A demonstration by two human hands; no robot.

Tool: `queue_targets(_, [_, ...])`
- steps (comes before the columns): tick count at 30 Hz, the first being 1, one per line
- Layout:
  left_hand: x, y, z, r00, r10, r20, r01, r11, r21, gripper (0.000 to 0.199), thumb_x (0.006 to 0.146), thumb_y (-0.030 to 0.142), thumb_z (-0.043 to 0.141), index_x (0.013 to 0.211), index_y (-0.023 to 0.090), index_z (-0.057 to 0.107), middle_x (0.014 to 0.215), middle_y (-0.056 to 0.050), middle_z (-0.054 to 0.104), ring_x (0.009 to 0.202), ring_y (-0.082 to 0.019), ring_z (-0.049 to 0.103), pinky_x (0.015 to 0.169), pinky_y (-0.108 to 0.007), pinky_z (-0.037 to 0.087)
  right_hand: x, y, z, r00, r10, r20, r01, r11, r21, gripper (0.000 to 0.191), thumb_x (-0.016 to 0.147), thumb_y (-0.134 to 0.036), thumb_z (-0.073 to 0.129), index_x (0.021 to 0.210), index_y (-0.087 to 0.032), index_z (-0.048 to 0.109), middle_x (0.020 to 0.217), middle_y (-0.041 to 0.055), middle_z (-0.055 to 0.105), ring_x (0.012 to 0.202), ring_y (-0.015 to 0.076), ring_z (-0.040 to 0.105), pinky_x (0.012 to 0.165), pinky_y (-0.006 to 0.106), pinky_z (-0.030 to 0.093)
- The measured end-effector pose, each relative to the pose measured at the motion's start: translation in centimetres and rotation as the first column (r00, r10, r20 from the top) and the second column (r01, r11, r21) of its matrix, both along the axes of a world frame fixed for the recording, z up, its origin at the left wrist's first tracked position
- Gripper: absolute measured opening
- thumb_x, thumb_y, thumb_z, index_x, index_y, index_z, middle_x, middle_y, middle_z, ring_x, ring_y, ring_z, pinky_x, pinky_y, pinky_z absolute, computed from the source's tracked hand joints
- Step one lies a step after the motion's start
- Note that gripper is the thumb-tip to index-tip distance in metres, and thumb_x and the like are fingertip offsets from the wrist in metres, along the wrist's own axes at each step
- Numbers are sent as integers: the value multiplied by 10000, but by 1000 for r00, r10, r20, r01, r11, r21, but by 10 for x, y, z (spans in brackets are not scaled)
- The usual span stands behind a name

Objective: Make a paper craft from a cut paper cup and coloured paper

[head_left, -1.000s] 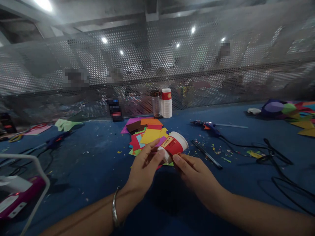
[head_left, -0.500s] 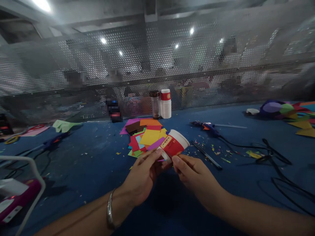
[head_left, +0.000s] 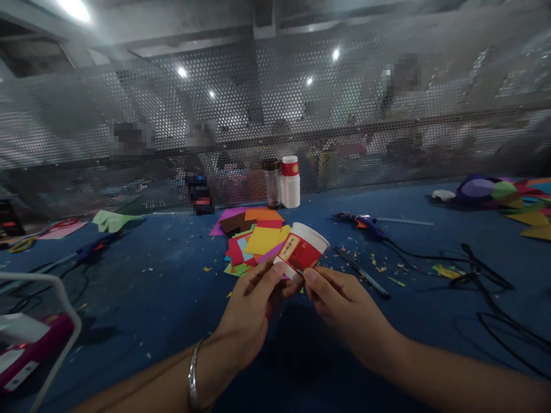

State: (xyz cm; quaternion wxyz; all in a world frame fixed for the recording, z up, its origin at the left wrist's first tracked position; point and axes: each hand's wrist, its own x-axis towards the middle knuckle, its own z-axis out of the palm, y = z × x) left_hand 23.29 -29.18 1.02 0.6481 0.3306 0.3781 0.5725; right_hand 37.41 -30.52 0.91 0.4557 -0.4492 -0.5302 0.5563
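Observation:
Between my hands is a red and white paper cup (head_left: pixel 305 250), tilted with its mouth toward the upper right. My left hand (head_left: pixel 253 298) grips its base end, thumb on the near side and the other fingers partly hidden behind. My right hand (head_left: pixel 338 295) pinches the lower side of the cup near the printed red band. Just beyond the cup lies a pile of coloured paper (head_left: pixel 258 238) in yellow, orange, red, purple and brown. Behind the pile stand a stack of paper cups (head_left: pixel 291 186) and a clear jar with a dark lid (head_left: pixel 272 186).
A blue glue gun (head_left: pixel 365 225) with a black cord (head_left: pixel 477 275) lies to the right, near a dark pen-like stick (head_left: pixel 361 271) and paper scraps. Another glue gun (head_left: pixel 97 248) and a magenta power strip (head_left: pixel 38 350) are left. A perforated metal screen (head_left: pixel 241 115) closes off the back.
The cup has turned slightly in my hands, showing more of its printed label, and has risen a little. Both hands keep hold of it.

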Motion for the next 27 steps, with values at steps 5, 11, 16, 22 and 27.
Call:
queue_targets(5, [-4, 4, -4, 1000, 3, -8, -3, 999, 34, 346, 629, 329, 857, 890, 139, 734, 849, -48, 728, 776, -155, 666, 735, -264, 561, 1, 1, -2, 1000, 28, 12, -27, 998, -58, 512, 797, -668, 596, 636, -203, 451, 486, -106, 275, 432, 56, 206, 398, 209, 141])
queue_targets(11, [-7, 6, -10, 992, 73, -106, -59, 989, 136, 441, 693, 341, 813, 1071, 170, 667, 890, -33, 726, 824, -161, 662, 790, -290, 538, 2, 1, -5, 999, 37, 16, -35, 993, -109, 526, 780, -696, 593, 647, -208, 448, 468, -113, 264, 422, 57, 198, 393, 212, 130])
queue_targets(16, [-10, 9, -11, 978, 89, -187, -47, 975, 217, 369, 763, 348, 758, 1069, 183, 633, 898, -31, 727, 834, -158, 662, 818, -301, 523, 2, 1, -4, 998, 57, -11, -58, 989, -140, 530, 775, -694, 601, 642, -202, 455, 471, -117, 251, 422, 49, 177, 394, 208, 116])
queue_targets(22, [-10, 5, -8, 946, 75, -315, 18, 959, 282, 377, 775, 351, 739, 1088, 196, 595, 1027, -69, 726, 944, -209, 681, 858, -345, 526, 1, 2, -3, 998, 46, -36, -51, 988, -147, 531, 754, -692, 629, 649, -196, 469, 476, -120, 252, 421, 44, 173, 388, 211, 102])
queue_targets(27, [-8, 1, -7, 920, 64, -386, 86, 929, 359, 366, 760, 344, 746, 1062, 188, 611, 1043, -91, 724, 941, -228, 685, 836, -350, 542, 0, 1, 1, 996, 3, -91, -16, 989, -145, 571, 674, -728, 670, 660, -198, 457, 491, -128, 253, 424, 35, 159, 382, 202, 94])
